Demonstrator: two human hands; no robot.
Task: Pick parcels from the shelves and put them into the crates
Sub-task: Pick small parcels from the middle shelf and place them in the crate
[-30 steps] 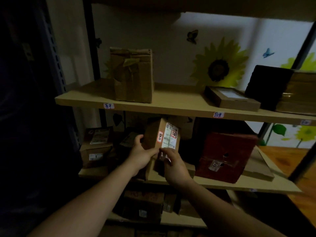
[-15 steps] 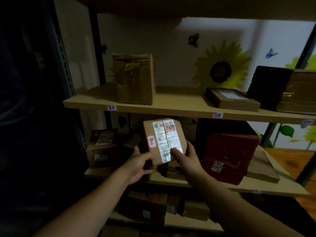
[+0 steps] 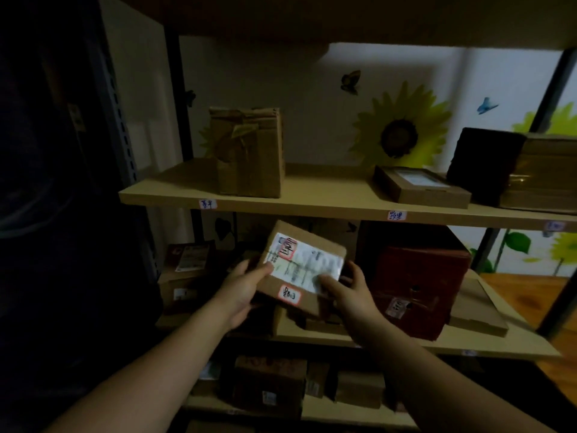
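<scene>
Now that I have turned it, the cardboard parcel [image 3: 299, 270] tilts with its shipping label [image 3: 307, 265] facing me, in front of the middle shelf [image 3: 406, 345]. My left hand [image 3: 243, 289] and right hand [image 3: 349, 292] grip its opposite edges.

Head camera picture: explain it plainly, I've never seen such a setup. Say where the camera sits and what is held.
No machine here: a person wears the camera on the head, so it looks forward and down at their own bare hands. The left hand and right hand together grip a small cardboard parcel with a white label, in front of the middle shelf, where a red box stands. The upper shelf carries a tall brown box and a flat box. No crate shows.
</scene>
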